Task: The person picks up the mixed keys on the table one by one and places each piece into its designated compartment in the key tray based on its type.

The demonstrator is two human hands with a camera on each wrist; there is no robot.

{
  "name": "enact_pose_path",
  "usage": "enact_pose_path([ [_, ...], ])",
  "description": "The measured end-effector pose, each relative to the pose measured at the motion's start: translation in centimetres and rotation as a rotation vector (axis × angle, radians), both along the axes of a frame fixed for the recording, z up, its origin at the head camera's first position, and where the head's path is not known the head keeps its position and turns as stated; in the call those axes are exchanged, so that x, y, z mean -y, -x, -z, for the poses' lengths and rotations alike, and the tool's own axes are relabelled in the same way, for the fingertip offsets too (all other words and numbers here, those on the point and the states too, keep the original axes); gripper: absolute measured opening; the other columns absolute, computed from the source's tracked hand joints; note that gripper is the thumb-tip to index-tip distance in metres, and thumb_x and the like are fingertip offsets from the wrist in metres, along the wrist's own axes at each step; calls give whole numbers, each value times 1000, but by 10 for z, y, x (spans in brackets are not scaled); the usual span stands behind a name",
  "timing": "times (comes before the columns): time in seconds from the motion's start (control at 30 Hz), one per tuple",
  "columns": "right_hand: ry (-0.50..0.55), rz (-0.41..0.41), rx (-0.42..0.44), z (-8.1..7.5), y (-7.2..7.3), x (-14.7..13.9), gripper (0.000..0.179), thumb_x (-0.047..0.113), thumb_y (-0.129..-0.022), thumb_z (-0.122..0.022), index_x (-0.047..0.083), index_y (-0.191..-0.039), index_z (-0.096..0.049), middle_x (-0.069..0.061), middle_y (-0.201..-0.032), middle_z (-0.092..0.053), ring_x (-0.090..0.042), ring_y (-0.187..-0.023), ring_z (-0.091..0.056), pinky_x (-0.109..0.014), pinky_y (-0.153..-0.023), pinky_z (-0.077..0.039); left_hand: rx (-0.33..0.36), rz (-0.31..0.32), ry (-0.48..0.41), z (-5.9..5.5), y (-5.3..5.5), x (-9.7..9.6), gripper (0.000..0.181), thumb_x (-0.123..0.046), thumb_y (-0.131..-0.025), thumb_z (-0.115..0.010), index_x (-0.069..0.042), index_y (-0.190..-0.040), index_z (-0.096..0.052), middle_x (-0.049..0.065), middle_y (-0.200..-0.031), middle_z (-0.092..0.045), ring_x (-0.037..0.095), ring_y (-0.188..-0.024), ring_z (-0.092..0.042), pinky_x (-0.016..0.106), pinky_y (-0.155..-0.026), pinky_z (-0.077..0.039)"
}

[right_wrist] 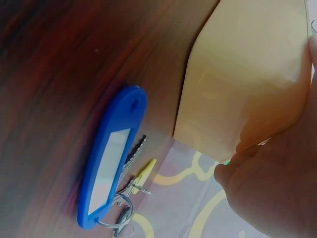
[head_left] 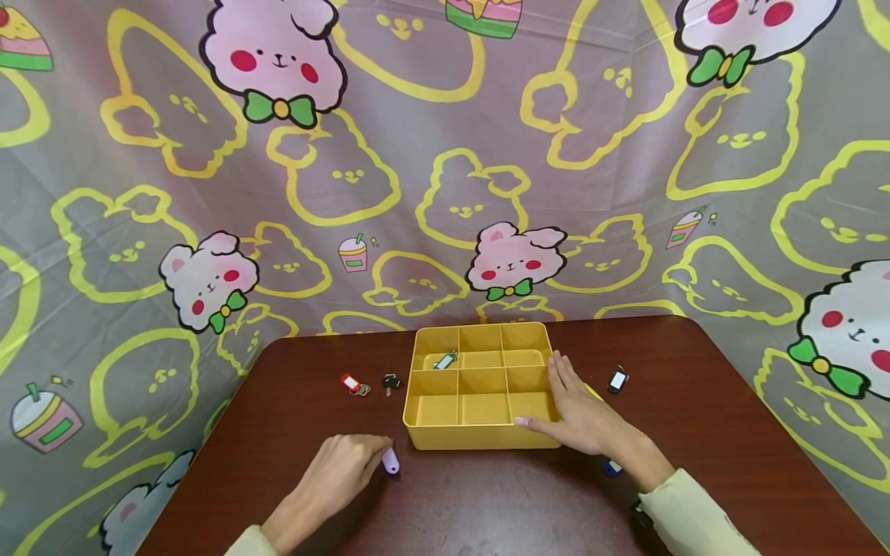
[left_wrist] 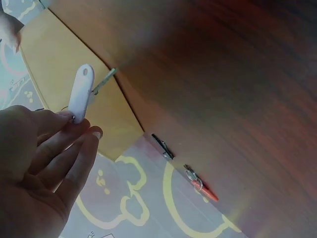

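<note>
The left hand (head_left: 341, 472) pinches one end of a purple tag (head_left: 391, 462), its key (left_wrist: 105, 81) jutting free, beside the box's (head_left: 480, 439) near left corner. The right hand (head_left: 582, 413) lies along the box's right wall, fingers straight, thumb apart. Light, even pressure would likely steady the box without shoving it.

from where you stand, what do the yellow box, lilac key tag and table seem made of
Yellow box: probably plastic, satin to glossy, from its smooth walls and soft sheen.
Lilac key tag: likely smooth plastic, with rounded edges and a neat hole.
Table: streaky reddish-brown grain, faintly shiny; wood or laminate, I can't tell.
</note>
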State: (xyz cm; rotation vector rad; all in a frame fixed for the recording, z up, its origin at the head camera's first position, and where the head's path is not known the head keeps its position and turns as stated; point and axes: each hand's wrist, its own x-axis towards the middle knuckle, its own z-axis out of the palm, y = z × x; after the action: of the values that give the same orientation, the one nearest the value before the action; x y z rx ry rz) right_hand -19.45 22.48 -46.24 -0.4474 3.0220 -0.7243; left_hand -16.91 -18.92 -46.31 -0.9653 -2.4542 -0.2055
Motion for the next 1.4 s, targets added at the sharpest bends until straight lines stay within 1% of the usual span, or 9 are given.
enact_pose_path([
  [0.2, 1, 0, -1, 0, 0, 0, 127, 83, -91, -54, -8, -165, -5, -27, -176, 3, -48, -163, -6, -63, -130, -22, -18, -1, -31, -5, 3, -1, 20, -6, -81, -87, -15, -98, -83, -6, -93, -83, 9, -79, -78, 29, -64, -61],
  [0.5, 18, 3, 12, 0, 0, -1, 128, 82, -90, -55, -7, -165, -5, -26, -176, 4, -47, -164, -4, -63, -130, -23, -98, 24, -69, -14, 8, -2, 29, -1, -74, -90, -15, -98, -83, -3, -98, -83, 10, -87, -79, 29, -72, -64],
  [0.6, 16, 5, 15, 1, 0, -1, 128, 83, -90, -55, -7, -165, -5, -26, -176, 4, -46, -164, -4, -63, -130, -23, -106, 24, -83, -16, 9, -2, 29, -1, -74, -90, -14, -99, -84, -2, -99, -83, 10, -88, -80, 29, -73, -64],
  [0.77, 19, 10, 20, 2, 1, -1, 129, 84, -89, -54, -6, -166, -4, -25, -176, 5, -45, -164, -3, -64, -128, -26, -106, 4, -121, -21, 11, -5, 27, -2, -76, -90, -14, -100, -84, -3, -97, -83, 10, -88, -80, 29, -72, -63],
  [1.03, 17, 18, 25, 2, 0, -2, 130, 86, -88, -54, -5, -166, -3, -24, -177, 5, -45, -165, -4, -64, -127, -29, -79, -29, -193, -33, 15, -11, 22, -2, -78, -89, -10, -99, -85, 1, -96, -84, 13, -86, -80, 31, -71, -64],
  [1.27, 24, 16, 34, 1, -1, -2, 131, 86, -88, -54, -5, -166, -3, -24, -177, 5, -45, -165, -4, -65, -127, -29, -5, -84, -280, -44, 17, -16, 18, -5, -82, -88, -6, -100, -85, 6, -94, -84, 15, -82, -80, 33, -70, -64],
  [1.3, 26, 15, 34, 1, -1, -2, 131, 86, -87, -54, -5, -166, -3, -24, -177, 5, -45, -165, -4, -65, -127, -29, 2, -91, -291, -45, 18, -17, 18, -5, -82, -88, -6, -100, -85, 6, -94, -84, 14, -81, -79, 32, -69, -64],
  [1.37, 28, 14, 34, 1, -1, -2, 131, 86, -87, -54, -4, -166, -3, -24, -177, 5, -45, -165, -4, -65, -127, -28, 27, -99, -321, -46, 18, -18, 18, -4, -83, -87, -6, -100, -85, 7, -93, -84, 6, -68, -71, 24, -61, -59],
  [1.4, 28, 14, 32, 1, -1, -2, 131, 86, -87, -54, -4, -166, -3, -24, -177, 5, -45, -165, -4, -65, -127, -28, 35, -104, -333, -47, 19, -18, 18, -4, -82, -87, -6, -100, -85, 8, -93, -84, 4, -66, -68, 21, -59, -56],
])
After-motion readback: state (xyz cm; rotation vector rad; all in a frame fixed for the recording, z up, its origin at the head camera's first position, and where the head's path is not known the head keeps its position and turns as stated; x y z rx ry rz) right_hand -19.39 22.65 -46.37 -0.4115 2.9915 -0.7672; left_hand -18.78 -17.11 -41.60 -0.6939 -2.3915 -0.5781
